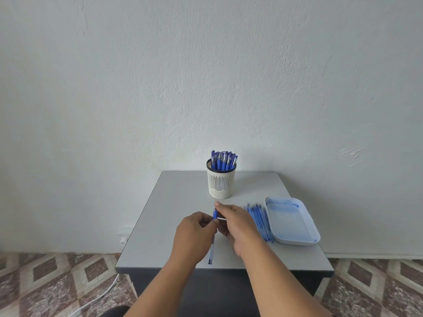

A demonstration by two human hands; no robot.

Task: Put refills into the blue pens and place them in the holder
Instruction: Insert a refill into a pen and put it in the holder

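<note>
the grey table (174,191) is bare along its left half, while the holder (221,182) stands near the far edge and the refills (259,219) lie beside the tray (293,221) on the right. the pen (212,243) is held mid-table, its long axis running near to far. it is gripped by the left hand (194,234); its far end is pinched by the right hand (235,221).

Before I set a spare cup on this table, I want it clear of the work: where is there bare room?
Bare: the table left of both hands, from the holder to the near edge, and the far right corner behind the tray. Crowded: the middle, with the left hand, right hand and pen, and the refills beside the tray.
</note>
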